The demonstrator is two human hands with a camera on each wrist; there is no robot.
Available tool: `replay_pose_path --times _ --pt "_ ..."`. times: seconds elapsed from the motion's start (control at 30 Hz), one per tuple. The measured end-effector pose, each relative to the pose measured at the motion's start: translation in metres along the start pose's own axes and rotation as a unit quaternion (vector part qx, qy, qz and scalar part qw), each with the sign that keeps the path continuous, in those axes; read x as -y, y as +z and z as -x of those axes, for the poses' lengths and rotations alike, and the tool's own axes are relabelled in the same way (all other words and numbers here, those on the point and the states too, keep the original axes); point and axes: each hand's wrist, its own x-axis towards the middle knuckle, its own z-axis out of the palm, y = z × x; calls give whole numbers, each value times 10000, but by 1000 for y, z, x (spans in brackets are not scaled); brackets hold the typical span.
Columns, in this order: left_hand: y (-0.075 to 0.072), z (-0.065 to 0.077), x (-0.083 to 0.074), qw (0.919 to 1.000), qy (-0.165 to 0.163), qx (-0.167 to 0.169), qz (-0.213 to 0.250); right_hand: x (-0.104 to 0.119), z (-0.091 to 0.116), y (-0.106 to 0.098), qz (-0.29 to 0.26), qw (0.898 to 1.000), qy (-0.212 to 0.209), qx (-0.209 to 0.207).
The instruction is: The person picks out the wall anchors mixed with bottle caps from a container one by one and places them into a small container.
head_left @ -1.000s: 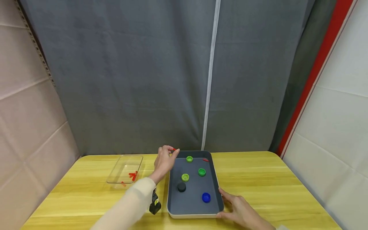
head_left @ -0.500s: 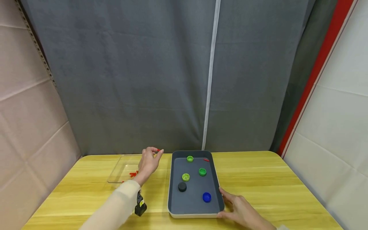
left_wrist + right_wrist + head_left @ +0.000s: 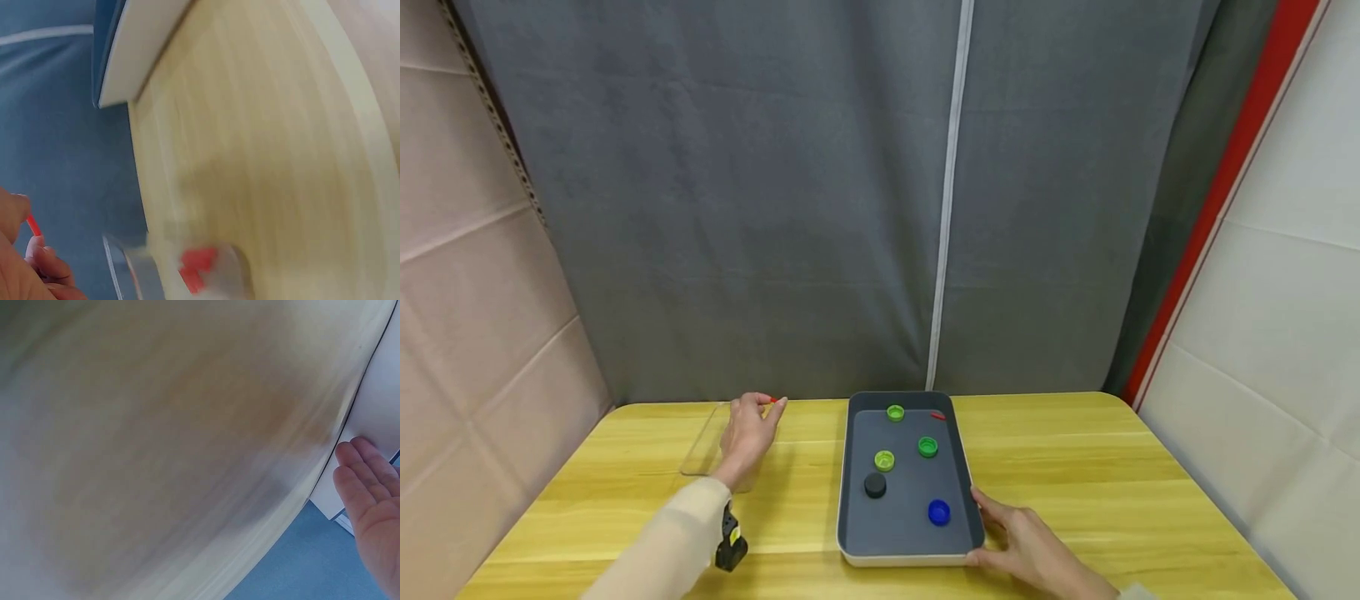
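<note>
My left hand (image 3: pixel 748 433) pinches a small red stick (image 3: pixel 34 225) between thumb and fingers. It hovers over the right part of a clear plastic container (image 3: pixel 696 458), largely covering it in the head view. Red pieces (image 3: pixel 197 259) inside the container show blurred in the left wrist view. My right hand (image 3: pixel 1030 546) rests at the near right corner of a dark grey tray (image 3: pixel 906 533), fingers straight along its side wall and thumb at its front edge. On the tray lie a blue cap (image 3: pixel 938 512), a black cap (image 3: pixel 875 485), several green caps (image 3: pixel 927 447) and another red stick (image 3: pixel 937 415).
The light wooden table (image 3: pixel 1075 467) runs back to a grey curtain (image 3: pixel 760 208). White panels (image 3: pixel 1285 333) stand on the right and pale panels (image 3: pixel 490 375) on the left. A dark wrist device (image 3: pixel 731 542) sits on the left sleeve.
My left hand has moved left from the tray's far left edge to above the clear container, still pinching the red stick. The right hand and the tray have stayed in place.
</note>
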Motion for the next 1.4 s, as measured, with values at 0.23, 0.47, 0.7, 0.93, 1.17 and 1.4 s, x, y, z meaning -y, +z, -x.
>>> replay_pose_path --times 0.23,0.47,0.7,0.93,1.17,1.4 --pt "-13 0 20 9993 -230 88 -273 1 0 0 -43 9999 104 -43" --pt "-15 -2 34 9977 -225 68 -628 1 1 1 57 9999 69 -99" --pt "-15 -4 44 9945 -344 108 -986 1 0 0 105 9998 -45 -156" --pt "-11 -6 51 9913 -327 133 -1269 1 0 0 86 9998 -84 -158" --pt "-8 -4 53 9869 -249 346 -1557 1 0 0 117 9998 -85 -159" --pt "-7 -2 54 9845 -190 431 -1688 2 0 0 220 9996 -66 -180"
